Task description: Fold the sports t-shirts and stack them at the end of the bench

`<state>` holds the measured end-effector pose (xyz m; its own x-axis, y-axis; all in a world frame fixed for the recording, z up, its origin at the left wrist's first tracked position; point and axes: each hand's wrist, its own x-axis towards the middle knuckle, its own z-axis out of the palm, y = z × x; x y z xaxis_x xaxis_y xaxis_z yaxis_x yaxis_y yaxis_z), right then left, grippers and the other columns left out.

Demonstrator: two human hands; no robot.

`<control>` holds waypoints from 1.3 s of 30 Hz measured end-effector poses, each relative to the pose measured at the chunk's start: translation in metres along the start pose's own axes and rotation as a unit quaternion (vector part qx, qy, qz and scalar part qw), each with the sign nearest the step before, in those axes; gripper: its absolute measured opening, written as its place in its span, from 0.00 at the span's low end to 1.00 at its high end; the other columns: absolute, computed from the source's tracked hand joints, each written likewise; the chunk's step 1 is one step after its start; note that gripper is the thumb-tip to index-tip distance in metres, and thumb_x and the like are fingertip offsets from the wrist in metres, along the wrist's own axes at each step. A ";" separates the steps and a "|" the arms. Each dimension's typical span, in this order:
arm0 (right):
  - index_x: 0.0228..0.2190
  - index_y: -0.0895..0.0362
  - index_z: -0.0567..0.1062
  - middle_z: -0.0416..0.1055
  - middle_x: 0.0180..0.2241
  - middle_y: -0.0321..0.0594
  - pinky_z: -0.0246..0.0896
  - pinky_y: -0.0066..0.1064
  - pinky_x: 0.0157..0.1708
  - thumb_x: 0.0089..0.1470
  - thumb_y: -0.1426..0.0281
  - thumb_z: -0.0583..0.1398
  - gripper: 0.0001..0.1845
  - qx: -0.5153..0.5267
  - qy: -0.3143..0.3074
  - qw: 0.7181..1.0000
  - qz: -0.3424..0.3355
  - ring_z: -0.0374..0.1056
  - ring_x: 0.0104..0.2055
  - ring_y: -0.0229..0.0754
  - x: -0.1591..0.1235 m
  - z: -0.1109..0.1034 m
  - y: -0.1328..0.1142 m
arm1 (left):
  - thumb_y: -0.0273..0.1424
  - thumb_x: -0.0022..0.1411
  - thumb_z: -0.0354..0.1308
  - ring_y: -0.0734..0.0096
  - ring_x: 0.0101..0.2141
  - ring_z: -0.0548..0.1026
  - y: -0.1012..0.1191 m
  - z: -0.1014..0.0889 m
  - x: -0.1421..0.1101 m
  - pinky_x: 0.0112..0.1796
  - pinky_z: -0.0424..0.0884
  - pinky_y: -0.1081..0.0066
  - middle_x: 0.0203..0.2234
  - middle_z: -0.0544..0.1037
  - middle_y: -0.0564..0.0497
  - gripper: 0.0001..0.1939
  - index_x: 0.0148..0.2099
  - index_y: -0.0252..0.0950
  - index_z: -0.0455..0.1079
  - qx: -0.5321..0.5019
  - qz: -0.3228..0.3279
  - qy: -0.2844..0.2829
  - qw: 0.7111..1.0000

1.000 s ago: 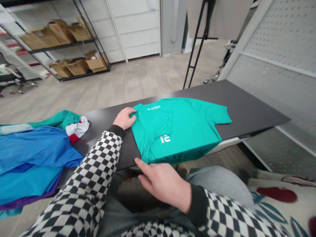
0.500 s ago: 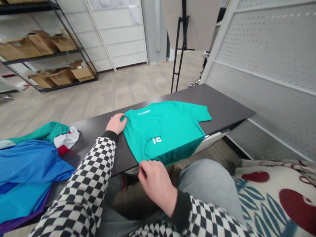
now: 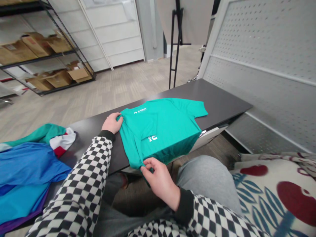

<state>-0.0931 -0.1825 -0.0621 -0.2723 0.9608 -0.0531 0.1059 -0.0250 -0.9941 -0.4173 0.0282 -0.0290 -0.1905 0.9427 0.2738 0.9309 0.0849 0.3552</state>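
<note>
A green T-shirt (image 3: 170, 126) with white lettering lies across the dark table (image 3: 222, 98), its lower edge hanging over the front. Its left side is folded inward, with the sleeve lying over part of the print. My left hand (image 3: 112, 123) pinches the shirt's far left corner against the tabletop. At the near left corner, my right hand (image 3: 160, 176) holds the fabric between thumb and forefinger, just off the table's front edge.
Blue, green and purple garments (image 3: 29, 164) are piled on the table's left end. Cardboard boxes (image 3: 56, 79) fill a black shelf at the far left. A perforated grey panel (image 3: 266, 65) stands at right, beside a patterned cloth (image 3: 269, 191).
My right hand has pulled the near left corner slightly toward me, and the folded sleeve covers more of the lettering. My left hand stays on the far corner. The view has shifted a little.
</note>
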 end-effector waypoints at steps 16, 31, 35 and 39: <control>0.26 0.55 0.70 0.59 0.24 0.27 0.49 0.30 0.31 0.60 0.61 0.70 0.19 0.090 -0.053 0.990 0.091 0.54 0.29 0.35 0.015 0.008 0.014 | 0.48 0.72 0.55 0.44 0.66 0.76 -0.010 -0.001 0.002 0.70 0.70 0.48 0.66 0.80 0.40 0.29 0.64 0.37 0.79 0.008 -0.010 -0.016 1.000; 0.30 0.55 0.77 0.66 0.25 0.28 0.47 0.31 0.32 0.64 0.69 0.65 0.09 -0.069 -0.066 0.995 -0.011 0.59 0.30 0.36 0.021 -0.032 -0.018 | 0.50 0.72 0.54 0.44 0.68 0.74 -0.010 -0.004 0.002 0.72 0.67 0.50 0.68 0.78 0.38 0.32 0.66 0.35 0.78 0.008 -0.020 -0.034 0.999; 0.33 0.54 0.81 0.79 0.30 0.36 0.53 0.31 0.32 0.60 0.71 0.65 0.04 -0.199 -0.139 0.970 0.005 0.71 0.33 0.40 0.022 -0.039 -0.002 | 0.51 0.72 0.55 0.44 0.68 0.75 -0.012 -0.004 0.003 0.72 0.67 0.50 0.68 0.78 0.39 0.32 0.66 0.36 0.78 0.015 -0.026 -0.033 0.999; 0.38 0.55 0.85 0.86 0.40 0.49 0.68 0.37 0.41 0.57 0.73 0.65 0.08 -0.358 -0.230 0.905 -0.012 0.82 0.43 0.54 0.028 -0.046 0.018 | 0.51 0.72 0.54 0.44 0.68 0.75 -0.010 -0.006 0.002 0.72 0.67 0.50 0.68 0.78 0.38 0.33 0.67 0.36 0.78 0.019 -0.028 -0.037 0.999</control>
<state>-0.0550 -0.1438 -0.0774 -0.6341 0.7381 -0.2305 0.6426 0.3371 -0.6881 -0.4292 0.0277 -0.0270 -0.2204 0.9571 0.1879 0.9307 0.1487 0.3340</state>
